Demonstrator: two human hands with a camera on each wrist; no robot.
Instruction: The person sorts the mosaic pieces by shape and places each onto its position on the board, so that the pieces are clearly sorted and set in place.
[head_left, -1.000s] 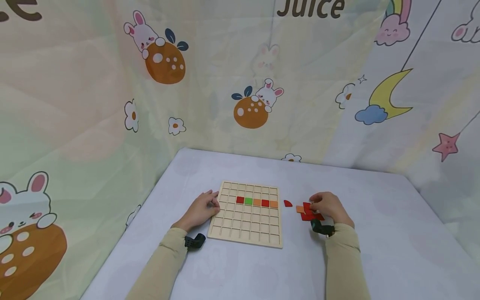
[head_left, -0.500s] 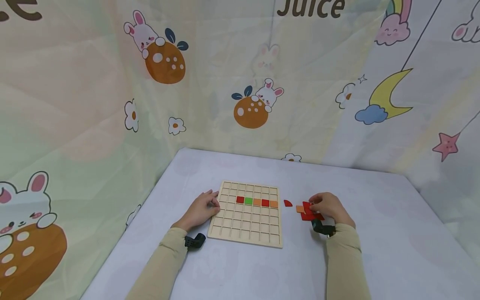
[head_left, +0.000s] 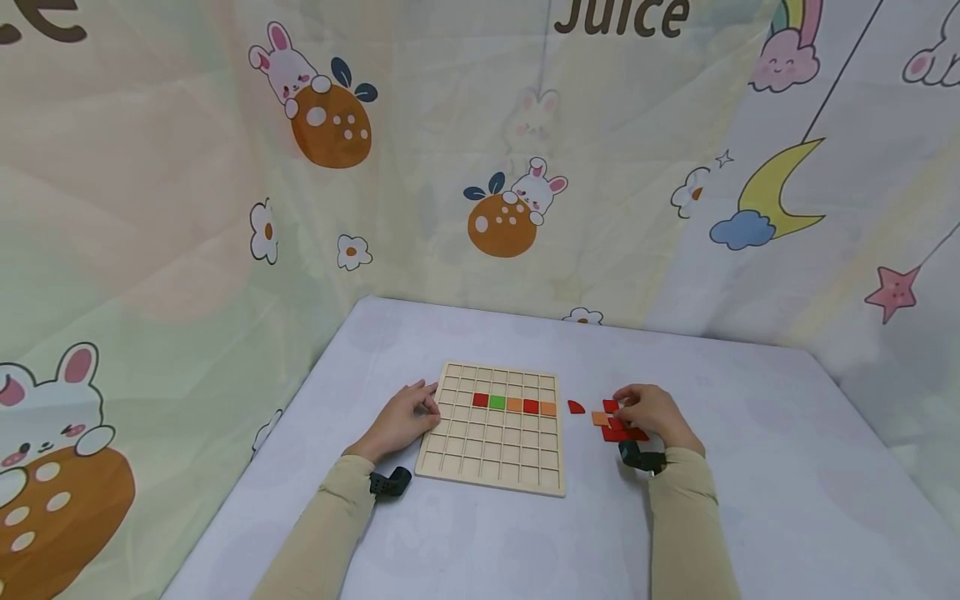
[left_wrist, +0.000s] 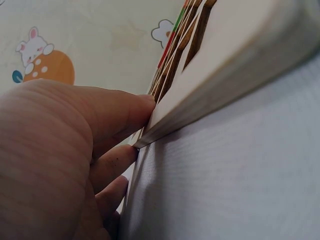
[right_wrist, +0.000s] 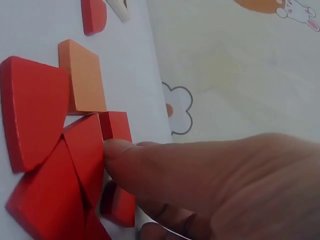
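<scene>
A light wooden grid board lies on the table, with a row of red, green and orange square tiles set in it. My left hand holds the board's left edge, thumb at the rim and fingers along the side, as the left wrist view shows. Right of the board, my right hand is over a cluster of red pieces. Its thumb and fingers pinch a small red tile, partly hidden by the thumb. An orange square tile touches the cluster.
A red quarter-round piece lies between the board and the cluster. The white table meets a printed cloth backdrop behind and on the left. A black wrist camera sits low beside the red pieces.
My right hand has shifted slightly left, and the red pieces under its fingertips have moved a little apart. The left hand and the board have stayed put.
</scene>
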